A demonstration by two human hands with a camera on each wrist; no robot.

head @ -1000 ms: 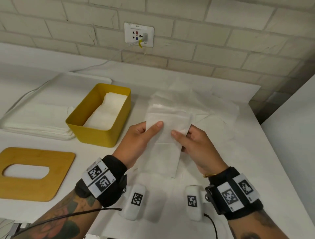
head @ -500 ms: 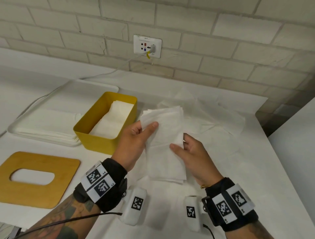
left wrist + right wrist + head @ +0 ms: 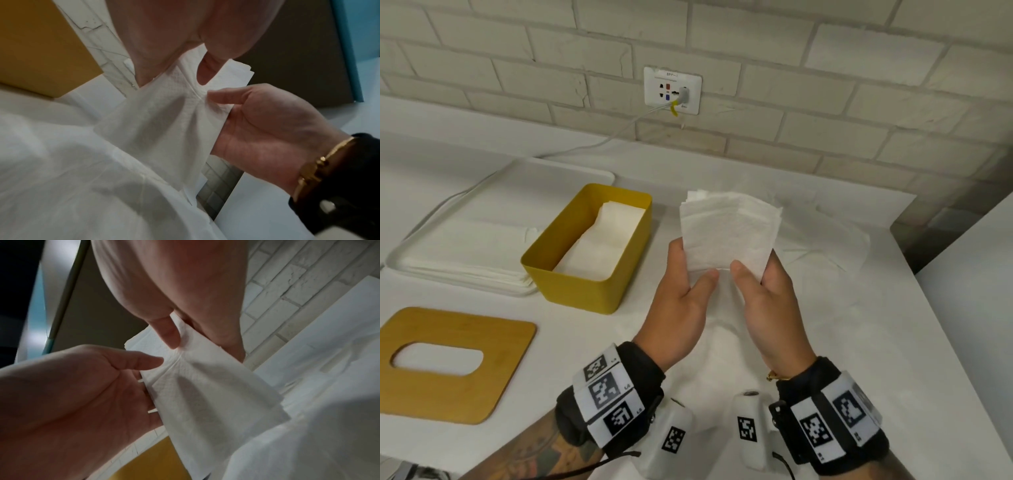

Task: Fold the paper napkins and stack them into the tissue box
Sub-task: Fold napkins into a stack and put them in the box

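- Wrist bands [image 3: 616,399]: black, with square coded tags, one on each forearm, nearest the viewer.
- Lid [image 3: 448,363]: flat wooden board with an oval slot, lying on the desk [image 3: 887,359] nearer than the tissue box and to its left.
- Left hand [image 3: 681,301]: raised over the desk to the right of the tissue box, thumb and fingers pinching the lower left edge of the napkin.
- Right hand [image 3: 767,301]: just beside the left, thumb in front and fingers behind, pinching the lower right edge of the napkin.
- Napkin [image 3: 729,233]: white, folded in several layers, held upright between both hands, clear of the desk, right of the tissue box.
- Tissue box [image 3: 585,284]: yellow, open-topped, with folded white napkins stacked inside.
- Tray [image 3: 482,219]: white, touching the left side of the tissue box, holding flat white sheets.
- Loose napkins [image 3: 825,246]: spread on the desk right of the tissue box, beyond the hands.
- Wall socket [image 3: 673,89]: on the brick wall beyond the tissue box, with a white cable plugged in.
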